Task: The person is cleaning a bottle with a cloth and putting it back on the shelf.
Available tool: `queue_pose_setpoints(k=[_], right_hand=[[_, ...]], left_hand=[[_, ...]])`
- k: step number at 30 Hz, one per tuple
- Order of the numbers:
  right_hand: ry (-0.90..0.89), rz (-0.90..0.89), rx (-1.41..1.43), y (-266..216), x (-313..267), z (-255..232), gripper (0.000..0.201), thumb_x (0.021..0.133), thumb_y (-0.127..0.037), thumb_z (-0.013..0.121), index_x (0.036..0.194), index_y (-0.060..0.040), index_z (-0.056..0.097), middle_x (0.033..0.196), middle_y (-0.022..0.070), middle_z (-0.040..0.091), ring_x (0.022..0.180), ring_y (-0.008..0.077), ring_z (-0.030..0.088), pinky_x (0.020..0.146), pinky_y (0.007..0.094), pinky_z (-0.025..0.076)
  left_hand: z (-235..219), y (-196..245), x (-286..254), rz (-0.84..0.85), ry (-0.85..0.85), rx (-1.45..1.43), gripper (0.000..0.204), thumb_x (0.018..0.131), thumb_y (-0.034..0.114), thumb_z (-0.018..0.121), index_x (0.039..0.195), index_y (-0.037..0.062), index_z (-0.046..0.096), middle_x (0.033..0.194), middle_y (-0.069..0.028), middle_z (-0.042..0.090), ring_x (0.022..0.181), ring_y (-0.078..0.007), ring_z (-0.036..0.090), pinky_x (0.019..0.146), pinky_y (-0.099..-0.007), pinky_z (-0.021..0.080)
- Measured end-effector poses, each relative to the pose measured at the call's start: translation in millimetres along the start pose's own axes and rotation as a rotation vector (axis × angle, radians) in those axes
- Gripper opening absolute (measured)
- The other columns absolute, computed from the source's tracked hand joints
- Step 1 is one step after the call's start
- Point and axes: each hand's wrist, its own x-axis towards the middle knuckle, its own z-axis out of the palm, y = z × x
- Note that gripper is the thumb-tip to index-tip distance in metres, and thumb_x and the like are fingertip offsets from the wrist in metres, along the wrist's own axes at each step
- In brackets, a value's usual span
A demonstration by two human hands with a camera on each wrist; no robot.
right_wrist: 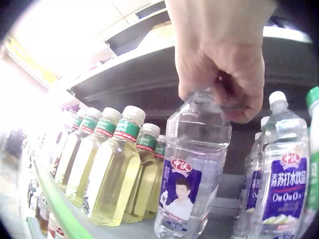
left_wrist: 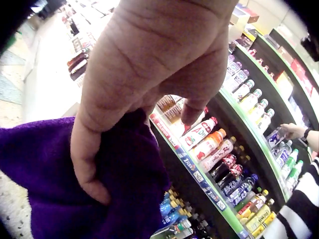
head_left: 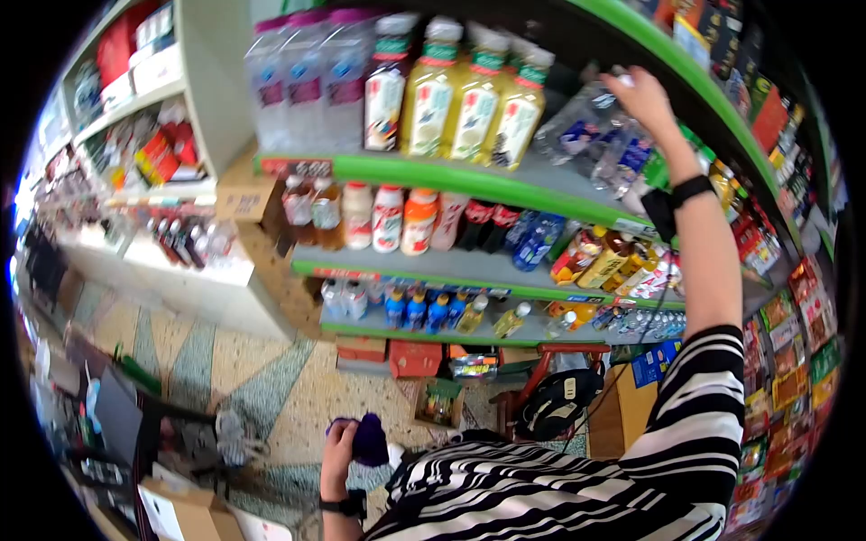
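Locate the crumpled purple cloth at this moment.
The crumpled purple cloth is low in the head view, gripped by the left hand above the speckled floor, below the green-edged drink shelves.

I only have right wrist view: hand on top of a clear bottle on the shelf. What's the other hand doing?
Observer: The left hand grips a purple cloth, down by the person's waist in the head view.
Operator: Which shelf is that bottle on?
Observer: The top green-edged shelf; the right hand reaches up to the clear bottle there.
Operator: What's on the shelf below?
Observer: A row with an orange bottle among red-and-white ones.
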Motion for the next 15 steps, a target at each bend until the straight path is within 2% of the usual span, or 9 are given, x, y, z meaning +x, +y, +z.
queue_pose_setpoints(k=[1,2,3,5,7,10,11,13,15], right_hand=[[0.011,0.022,0.051,7.5,-8.1,-4.9,0.067,0.077,-0.058,0.063,0.1,0.0041,0.064,0.096,0.0273,0.064,0.095,0.0425,0.062,0.083,0.0462,0.049],[0.03,0.168,0.11,-0.9,-20.8,-19.1,0.063,0.079,-0.056,0.062,0.101,0.0032,0.063,0.096,0.0263,0.064,0.092,0.043,0.061,0.08,0.0458,0.049],[0.193,0.202,0.175,7.5,-31.1,-20.0,0.06,0.082,-0.054,0.06,0.1,0.0027,0.062,0.092,0.0252,0.064,0.087,0.04,0.063,0.076,0.044,0.048],[0.48,0.139,0.225,21.3,-46.6,-43.2,0.055,0.083,-0.051,0.062,0.096,0.0027,0.061,0.084,0.0219,0.065,0.08,0.0368,0.062,0.074,0.0421,0.048],[0.547,0.057,0.294,-6.2,-79.6,-99.3,0.047,0.086,-0.044,0.064,0.093,0.0021,0.06,0.076,0.0149,0.063,0.071,0.0262,0.06,0.068,0.0365,0.047],[0.482,0.105,0.475,-3.1,-124.2,-144.5,0.031,0.09,-0.032,0.064,0.088,-0.0016,0.059,0.071,0.0001,0.056,0.064,0.0058,0.048,0.057,0.0228,0.038],[0.537,0.073,0.494,-14.0,-141.2,-155.4,0.028,0.091,-0.03,0.064,0.086,-0.0033,0.059,0.071,-0.0025,0.055,0.065,0.0049,0.046,0.057,0.0212,0.036],[0.469,0.124,0.584,-20.5,-180.3,-170.5,0.023,0.091,-0.026,0.064,0.085,-0.0047,0.058,0.074,-0.0026,0.054,0.067,0.0045,0.045,0.059,0.0203,0.036],[0.312,0.225,0.709,-20.7,-227.1,-168.0,0.016,0.09,-0.017,0.064,0.084,-0.0057,0.056,0.077,-0.0016,0.054,0.069,0.0052,0.045,0.061,0.0204,0.037]], left_hand=[[-0.9,4.3,-4.3,-0.033,-0.012,0.005,0.023,0.094,0.024,0.057,0.096,0.0019,0.061,0.086,-0.0018,0.06,0.079,-0.0091,0.052,0.071,-0.0246,0.043],[0.3,6.0,-8.4,-0.045,-0.024,0.043,0.023,0.093,0.024,0.057,0.097,0.0016,0.062,0.086,-0.002,0.06,0.079,-0.0093,0.052,0.071,-0.0249,0.043],[2.7,10.7,-10.1,-0.048,-0.043,0.085,0.024,0.093,0.024,0.057,0.098,0.0013,0.062,0.086,-0.0021,0.061,0.079,-0.0096,0.053,0.071,-0.0251,0.044],[10.3,21.1,-21.3,-0.022,-0.042,0.132,0.022,0.092,0.022,0.058,0.097,0.0014,0.062,0.085,-0.0011,0.06,0.078,-0.0092,0.052,0.069,-0.0247,0.043],[17.5,29.1,-32.1,-0.072,-0.047,0.097,0.022,0.093,0.022,0.058,0.097,0.0011,0.061,0.084,-0.0003,0.059,0.077,-0.0084,0.051,0.069,-0.0242,0.042],[28.4,14.1,-28.7,-0.072,-0.11,0.1,0.021,0.093,0.021,0.058,0.097,0.0011,0.061,0.083,0.0009,0.058,0.076,-0.0073,0.049,0.068,-0.0235,0.042],[32.8,7.6,-27.8,-0.044,-0.12,0.11,0.021,0.093,0.021,0.058,0.096,0.0011,0.061,0.082,0.0013,0.057,0.076,-0.007,0.049,0.068,-0.0233,0.041],[42.8,1.0,-29.1,0.004,-0.125,0.13,0.02,0.093,0.021,0.058,0.096,0.001,0.06,0.082,0.0021,0.056,0.076,-0.0063,0.048,0.069,-0.0229,0.041],[59.7,13.5,-44.7,0.044,-0.117,0.142,0.018,0.094,0.019,0.057,0.095,0.0012,0.06,0.081,0.0033,0.054,0.076,-0.0061,0.046,0.069,-0.0223,0.04]])
